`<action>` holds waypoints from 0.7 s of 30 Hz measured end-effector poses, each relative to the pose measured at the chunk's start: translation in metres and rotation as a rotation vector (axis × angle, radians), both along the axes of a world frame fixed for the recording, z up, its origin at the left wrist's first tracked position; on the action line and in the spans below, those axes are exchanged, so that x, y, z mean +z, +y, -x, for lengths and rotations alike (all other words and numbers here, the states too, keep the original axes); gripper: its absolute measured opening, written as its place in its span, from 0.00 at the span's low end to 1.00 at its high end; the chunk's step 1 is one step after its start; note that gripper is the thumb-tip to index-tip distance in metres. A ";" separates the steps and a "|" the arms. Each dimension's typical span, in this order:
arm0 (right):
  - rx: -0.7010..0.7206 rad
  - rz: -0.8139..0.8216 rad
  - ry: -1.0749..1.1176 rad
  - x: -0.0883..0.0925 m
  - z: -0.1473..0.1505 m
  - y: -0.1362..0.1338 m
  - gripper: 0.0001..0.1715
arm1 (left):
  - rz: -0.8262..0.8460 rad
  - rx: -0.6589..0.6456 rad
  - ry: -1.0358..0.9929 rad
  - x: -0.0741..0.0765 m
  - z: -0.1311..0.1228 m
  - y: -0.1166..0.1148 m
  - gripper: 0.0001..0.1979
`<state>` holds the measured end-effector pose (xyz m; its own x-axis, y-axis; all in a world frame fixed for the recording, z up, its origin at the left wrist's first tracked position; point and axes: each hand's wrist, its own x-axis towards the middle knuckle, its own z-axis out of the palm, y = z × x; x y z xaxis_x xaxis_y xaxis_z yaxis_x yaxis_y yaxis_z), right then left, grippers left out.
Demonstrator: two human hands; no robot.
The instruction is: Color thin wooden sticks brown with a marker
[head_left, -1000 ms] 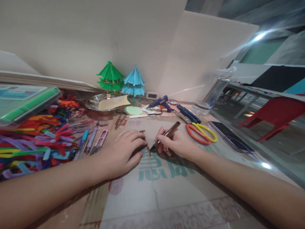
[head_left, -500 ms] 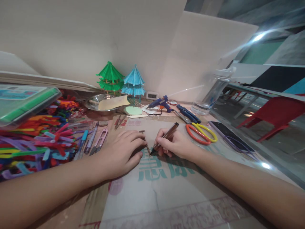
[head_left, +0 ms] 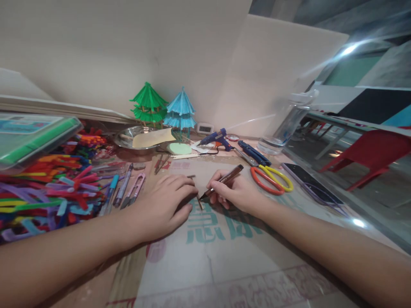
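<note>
My left hand (head_left: 162,205) lies palm down on a sheet of cardboard (head_left: 224,252) with green print. Its fingertips press on a thin wooden stick (head_left: 198,200) that runs under them. My right hand (head_left: 236,192) is closed on a brown marker pen (head_left: 224,180), held like a pencil. The pen's dark tip touches the stick just right of my left fingertips.
A heap of coloured pipe cleaners (head_left: 48,188) fills the left. Pens and thread snips (head_left: 136,188) lie beside it. Behind stand green (head_left: 148,102) and blue (head_left: 180,109) paper trees, a metal bowl (head_left: 130,137) and a glue gun (head_left: 215,137). Scissors (head_left: 272,177), a phone (head_left: 313,186) and a bottle (head_left: 285,126) are at right.
The pen has tilted flatter and its tip has slid a little up along the stick. My left hand has stayed pressed in place.
</note>
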<state>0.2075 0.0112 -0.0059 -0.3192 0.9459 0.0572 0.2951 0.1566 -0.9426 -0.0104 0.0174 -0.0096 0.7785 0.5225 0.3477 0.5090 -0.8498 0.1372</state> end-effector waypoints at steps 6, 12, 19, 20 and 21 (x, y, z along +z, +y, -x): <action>0.017 0.044 -0.048 0.000 -0.001 -0.001 0.08 | -0.003 0.004 -0.002 0.000 0.000 0.000 0.13; 0.051 0.055 -0.043 0.000 -0.002 -0.001 0.09 | 0.000 0.004 -0.010 -0.001 0.000 0.000 0.13; 0.001 0.040 -0.043 0.001 0.000 0.000 0.09 | -0.012 0.007 -0.012 -0.002 0.000 0.000 0.13; 0.013 0.045 -0.050 0.001 0.000 0.000 0.09 | -0.012 0.006 -0.013 -0.002 0.000 0.000 0.13; 0.028 0.050 -0.058 0.001 -0.001 -0.001 0.09 | -0.013 0.007 -0.013 -0.002 0.000 0.000 0.13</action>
